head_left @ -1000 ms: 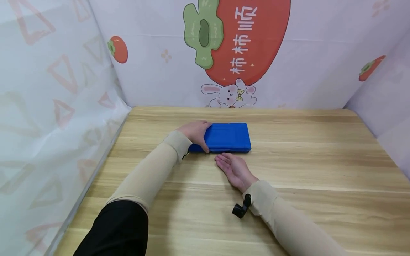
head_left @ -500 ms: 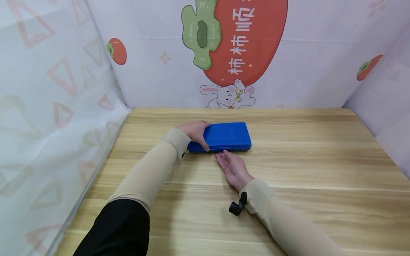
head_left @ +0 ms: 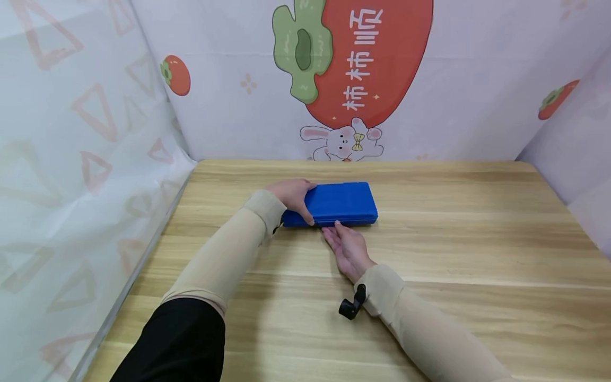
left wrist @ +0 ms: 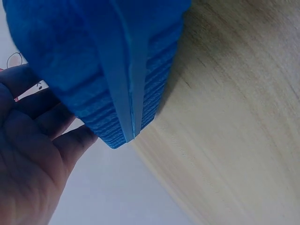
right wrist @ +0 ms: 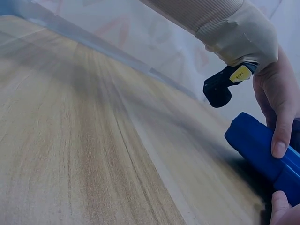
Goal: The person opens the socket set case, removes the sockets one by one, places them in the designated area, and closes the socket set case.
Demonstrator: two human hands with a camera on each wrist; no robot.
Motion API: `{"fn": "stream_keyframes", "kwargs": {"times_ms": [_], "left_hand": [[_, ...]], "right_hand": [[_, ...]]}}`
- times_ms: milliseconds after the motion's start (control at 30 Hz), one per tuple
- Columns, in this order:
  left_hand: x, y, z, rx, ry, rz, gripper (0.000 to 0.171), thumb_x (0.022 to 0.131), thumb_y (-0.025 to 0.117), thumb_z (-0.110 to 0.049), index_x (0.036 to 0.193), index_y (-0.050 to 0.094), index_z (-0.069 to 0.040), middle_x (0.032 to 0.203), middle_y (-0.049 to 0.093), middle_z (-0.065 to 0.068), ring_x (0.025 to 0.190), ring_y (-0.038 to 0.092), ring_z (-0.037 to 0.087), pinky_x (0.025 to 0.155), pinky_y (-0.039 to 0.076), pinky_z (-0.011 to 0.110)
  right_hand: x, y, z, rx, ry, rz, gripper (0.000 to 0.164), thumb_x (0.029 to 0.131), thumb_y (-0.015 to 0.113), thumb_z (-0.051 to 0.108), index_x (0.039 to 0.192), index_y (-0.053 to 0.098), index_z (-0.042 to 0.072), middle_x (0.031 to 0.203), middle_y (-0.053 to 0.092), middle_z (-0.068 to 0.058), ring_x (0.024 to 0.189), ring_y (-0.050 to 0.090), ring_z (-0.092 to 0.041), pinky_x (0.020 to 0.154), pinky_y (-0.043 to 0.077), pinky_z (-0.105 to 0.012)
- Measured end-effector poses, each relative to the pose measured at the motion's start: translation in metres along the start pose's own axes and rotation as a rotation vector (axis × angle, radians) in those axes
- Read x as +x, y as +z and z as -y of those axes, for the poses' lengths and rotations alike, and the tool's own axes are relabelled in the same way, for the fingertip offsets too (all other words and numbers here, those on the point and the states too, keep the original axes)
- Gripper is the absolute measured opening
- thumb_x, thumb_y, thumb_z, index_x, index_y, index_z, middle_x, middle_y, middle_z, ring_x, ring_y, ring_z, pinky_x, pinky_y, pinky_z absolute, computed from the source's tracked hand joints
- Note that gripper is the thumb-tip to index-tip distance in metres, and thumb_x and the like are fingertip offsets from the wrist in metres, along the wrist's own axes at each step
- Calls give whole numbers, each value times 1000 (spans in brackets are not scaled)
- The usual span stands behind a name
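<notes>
A blue plastic case [head_left: 341,201] with ribbed ends lies lengthwise near the back of the wooden table, closed along its seam. My left hand [head_left: 292,195] grips its left end, thumb on the front side and fingers around the back. The left wrist view shows those fingers [left wrist: 75,140] against the ribbed blue case [left wrist: 93,70]. At the front side my right hand [head_left: 350,252] lies palm up, thumb tip touching the case's lower front edge and fingertips reaching under it. In the right wrist view only the right thumb [right wrist: 280,202] shows, below the case [right wrist: 255,145].
The light wooden table [head_left: 468,239] stretches around the case. A white printed cloth [head_left: 453,106] hangs behind it, and another patterned sheet [head_left: 95,212] runs along the left edge. A small black wrist camera [head_left: 352,303] sticks out from the right sleeve.
The case's front edge has risen slightly. My right hand has moved in against it, fingertips now under the edge and thumb on its front. My left hand keeps its grip.
</notes>
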State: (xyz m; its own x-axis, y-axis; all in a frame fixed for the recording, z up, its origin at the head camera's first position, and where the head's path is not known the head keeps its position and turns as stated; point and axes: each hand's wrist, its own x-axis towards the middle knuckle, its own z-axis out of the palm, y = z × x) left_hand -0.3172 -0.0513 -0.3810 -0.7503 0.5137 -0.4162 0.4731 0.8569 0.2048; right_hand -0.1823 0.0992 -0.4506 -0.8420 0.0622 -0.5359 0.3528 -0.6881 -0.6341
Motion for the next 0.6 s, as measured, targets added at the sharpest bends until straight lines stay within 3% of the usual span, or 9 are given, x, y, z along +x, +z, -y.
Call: {"fn": "stream_keyframes", "kwargs": {"times_ms": [233, 467, 600], "left_hand": [[-6, -1, -2, -10, -5, -4, 113, 76, 88, -54, 164, 31, -12, 163, 38, 10, 146, 39, 27, 120, 33, 44], [-8, -3, -4, 49, -9, -13, 113, 77, 87, -56, 164, 30, -11, 164, 36, 12, 145, 41, 30, 118, 35, 46], [-8, 4, -4, 93, 3, -19, 116, 76, 87, -59, 165, 28, -11, 166, 33, 12, 147, 38, 31, 119, 35, 46]], "right_hand": [[-2, 1, -2, -26, -18, -12, 43, 113, 44, 14, 150, 39, -8, 145, 50, -29, 135, 54, -31, 109, 46, -34], [-6, 2, -3, -65, -38, -50, 21, 111, 50, 14, 119, 56, -4, 98, 68, -13, 93, 73, -19, 93, 57, -30], [-9, 0, -6, -72, -41, -42, 18, 111, 50, 13, 115, 57, -3, 92, 67, -12, 86, 73, -17, 89, 59, -29]]}}
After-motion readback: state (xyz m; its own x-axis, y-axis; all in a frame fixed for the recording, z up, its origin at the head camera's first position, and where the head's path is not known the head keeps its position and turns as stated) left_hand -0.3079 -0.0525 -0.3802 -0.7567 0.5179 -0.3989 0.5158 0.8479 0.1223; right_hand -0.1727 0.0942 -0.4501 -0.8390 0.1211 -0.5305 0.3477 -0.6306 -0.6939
